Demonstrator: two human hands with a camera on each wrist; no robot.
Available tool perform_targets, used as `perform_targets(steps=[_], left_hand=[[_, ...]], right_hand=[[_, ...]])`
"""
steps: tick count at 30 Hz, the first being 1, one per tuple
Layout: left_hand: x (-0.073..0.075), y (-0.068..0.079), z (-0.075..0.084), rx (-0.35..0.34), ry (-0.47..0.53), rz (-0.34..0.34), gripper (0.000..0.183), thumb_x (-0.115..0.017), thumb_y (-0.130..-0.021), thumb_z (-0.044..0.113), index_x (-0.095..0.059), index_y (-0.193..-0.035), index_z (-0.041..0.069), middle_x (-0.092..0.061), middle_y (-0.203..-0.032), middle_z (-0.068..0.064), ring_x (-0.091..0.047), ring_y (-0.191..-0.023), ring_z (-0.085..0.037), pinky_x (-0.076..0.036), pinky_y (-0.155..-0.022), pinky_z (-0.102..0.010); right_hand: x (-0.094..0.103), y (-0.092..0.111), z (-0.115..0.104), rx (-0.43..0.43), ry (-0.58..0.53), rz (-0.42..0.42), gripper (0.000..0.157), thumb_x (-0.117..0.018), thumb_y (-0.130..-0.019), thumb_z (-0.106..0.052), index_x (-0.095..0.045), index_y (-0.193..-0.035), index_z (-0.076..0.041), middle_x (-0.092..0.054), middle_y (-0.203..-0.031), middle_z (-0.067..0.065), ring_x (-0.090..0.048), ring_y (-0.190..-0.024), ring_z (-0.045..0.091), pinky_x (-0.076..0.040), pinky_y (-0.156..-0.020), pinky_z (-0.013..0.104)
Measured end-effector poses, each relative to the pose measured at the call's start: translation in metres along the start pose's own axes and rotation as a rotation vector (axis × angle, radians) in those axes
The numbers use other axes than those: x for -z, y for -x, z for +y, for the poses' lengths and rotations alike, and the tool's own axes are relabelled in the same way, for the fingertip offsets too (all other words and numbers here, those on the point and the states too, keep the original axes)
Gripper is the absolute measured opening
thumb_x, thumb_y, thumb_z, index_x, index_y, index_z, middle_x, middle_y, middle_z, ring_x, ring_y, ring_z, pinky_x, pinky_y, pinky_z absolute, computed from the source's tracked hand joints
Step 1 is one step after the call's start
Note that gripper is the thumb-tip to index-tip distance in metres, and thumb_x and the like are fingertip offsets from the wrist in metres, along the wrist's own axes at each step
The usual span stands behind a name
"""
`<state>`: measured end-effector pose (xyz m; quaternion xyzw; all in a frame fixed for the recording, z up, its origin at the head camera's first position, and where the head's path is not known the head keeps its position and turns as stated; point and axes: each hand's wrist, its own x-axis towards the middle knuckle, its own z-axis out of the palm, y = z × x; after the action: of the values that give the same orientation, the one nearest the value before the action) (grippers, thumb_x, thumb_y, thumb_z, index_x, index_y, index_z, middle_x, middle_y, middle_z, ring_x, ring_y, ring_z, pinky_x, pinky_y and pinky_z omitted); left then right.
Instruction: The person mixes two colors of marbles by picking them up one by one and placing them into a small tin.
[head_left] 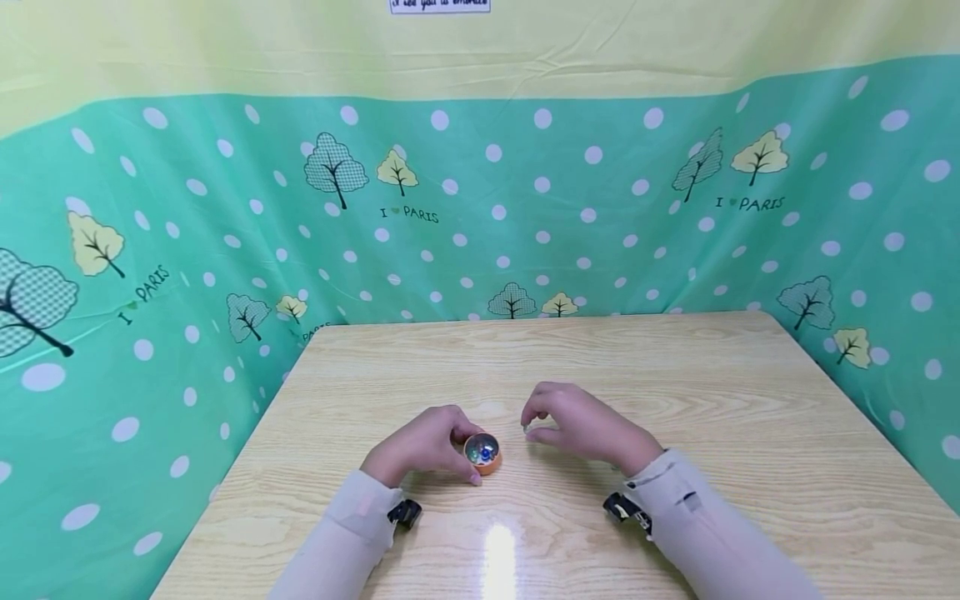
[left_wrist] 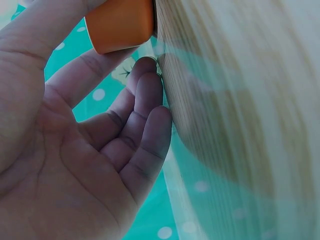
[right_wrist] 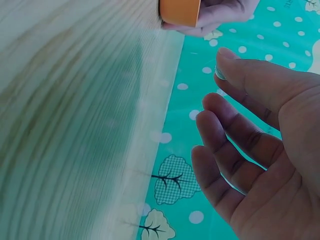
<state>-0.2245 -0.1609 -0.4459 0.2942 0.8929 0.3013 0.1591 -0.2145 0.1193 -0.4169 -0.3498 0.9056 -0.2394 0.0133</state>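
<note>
Near the middle of the table, my left hand (head_left: pixel 429 440) grips a small orange cup (head_left: pixel 491 469) between thumb and index finger. Small shiny balls that look like glass marbles (head_left: pixel 485 454), blue and greenish, lie inside the cup. In the left wrist view the orange cup (left_wrist: pixel 122 27) stands on its base on the table, the other fingers loosely curled below it. To the cup's right, my right hand (head_left: pixel 581 421) pinches a small clear greenish marble (right_wrist: pixel 220 73) between thumb and index fingertip. Most of that marble is hidden by the fingers.
The light wood table (head_left: pixel 637 358) extends around both hands. A green and yellow curtain (head_left: pixel 465 208) with white dots and printed trees hangs behind it and along both sides. Black wrist cameras (head_left: pixel 405 513) sit under the sleeves.
</note>
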Motion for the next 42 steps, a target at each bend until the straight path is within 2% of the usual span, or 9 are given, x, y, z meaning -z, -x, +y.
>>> perform_targets(steps=[15, 20, 26, 34, 42], left_hand=[[0.0, 0.0, -0.002, -0.01, 0.017, -0.023, 0.038, -0.098, -0.068, 0.033, -0.083, -0.102, 0.029, -0.076, -0.088, 0.009, -0.056, -0.081, -0.011, -0.047, -0.072, -0.024], [0.0, 0.0, -0.001, -0.023, 0.035, -0.022, 0.037, -0.098, -0.068, 0.032, -0.083, -0.102, 0.027, -0.076, -0.089, 0.009, -0.061, -0.084, -0.012, -0.049, -0.076, -0.026], [0.0, 0.0, -0.001, -0.024, 0.032, -0.015, 0.036, -0.099, -0.068, 0.032, -0.083, -0.1, 0.027, -0.076, -0.087, 0.007, -0.06, -0.084, -0.015, -0.047, -0.075, -0.026], [0.0, 0.0, -0.002, -0.026, 0.048, -0.029, 0.035, -0.098, -0.069, 0.032, -0.083, -0.101, 0.028, -0.077, -0.087, 0.008, -0.062, -0.081, -0.011, -0.049, -0.074, -0.024], [0.0, 0.001, -0.001, 0.028, 0.04, -0.01, 0.035, -0.099, -0.068, 0.035, -0.082, -0.098, 0.032, -0.073, -0.093, 0.007, -0.057, -0.088, -0.014, -0.048, -0.078, -0.027]], right_hand=[[-0.008, -0.011, -0.011, 0.04, -0.014, -0.011, 0.012, -0.079, -0.093, -0.024, -0.078, -0.104, -0.018, -0.068, -0.104, -0.009, -0.068, -0.099, 0.016, -0.055, -0.088, 0.033], [-0.015, -0.015, -0.015, 0.054, -0.012, -0.022, 0.011, -0.079, -0.093, -0.024, -0.078, -0.103, -0.02, -0.069, -0.104, -0.008, -0.067, -0.098, 0.014, -0.056, -0.087, 0.031], [-0.023, -0.018, -0.019, 0.069, -0.006, -0.03, 0.012, -0.08, -0.092, -0.024, -0.078, -0.102, -0.018, -0.069, -0.102, -0.007, -0.067, -0.094, 0.012, -0.056, -0.086, 0.029], [-0.029, -0.017, -0.02, 0.088, -0.008, -0.01, 0.013, -0.081, -0.092, -0.024, -0.079, -0.103, -0.018, -0.069, -0.102, -0.007, -0.065, -0.09, 0.008, -0.055, -0.082, 0.026], [-0.035, -0.019, -0.023, 0.093, -0.007, -0.029, 0.011, -0.079, -0.093, -0.025, -0.078, -0.102, -0.019, -0.069, -0.103, -0.005, -0.065, -0.092, 0.011, -0.054, -0.082, 0.026]])
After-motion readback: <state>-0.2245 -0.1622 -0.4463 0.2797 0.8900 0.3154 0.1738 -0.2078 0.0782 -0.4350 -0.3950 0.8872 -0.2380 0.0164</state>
